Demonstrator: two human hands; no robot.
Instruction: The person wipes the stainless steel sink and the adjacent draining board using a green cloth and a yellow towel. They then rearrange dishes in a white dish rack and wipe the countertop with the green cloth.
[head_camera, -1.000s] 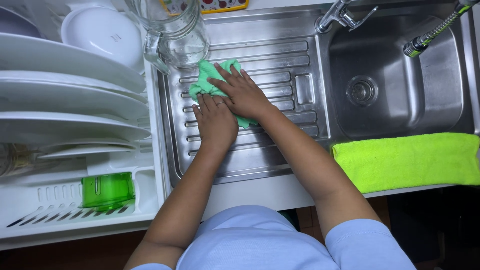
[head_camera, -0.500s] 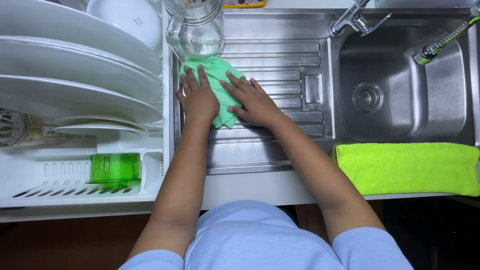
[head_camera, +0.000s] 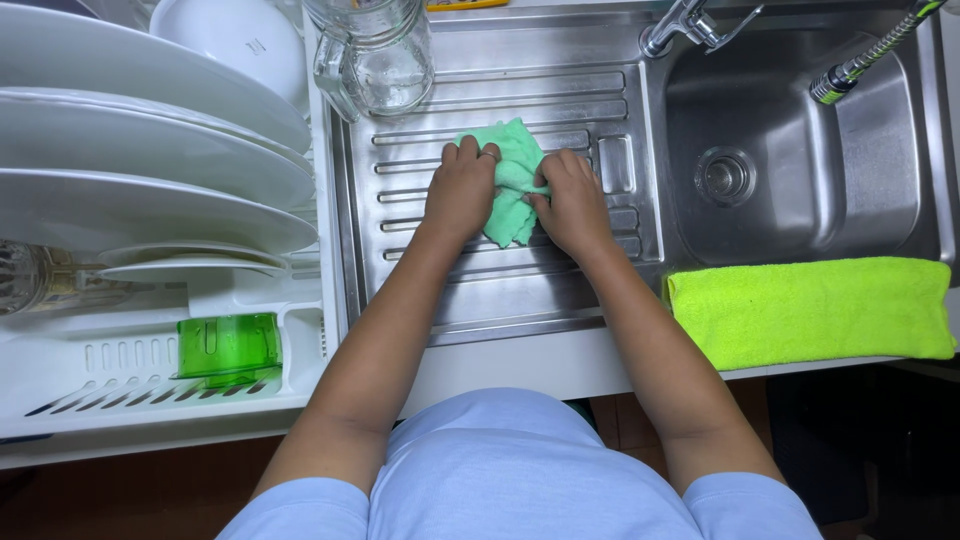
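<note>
One camera sits on the person's head and looks straight down, quite close. The left hand (head_camera: 460, 190) and right hand (head_camera: 573, 205) are near the middle. A rack (head_camera: 150, 400) shows left of them, a sink (head_camera: 800, 160) to their right.

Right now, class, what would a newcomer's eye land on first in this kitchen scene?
First, the left hand and right hand together gripping a bunched green cloth on the ridged steel drainboard. Next, the bright yellow-green towel draped over the sink's front edge, at right. Then the big white plates standing in the dish rack, at left.
</note>
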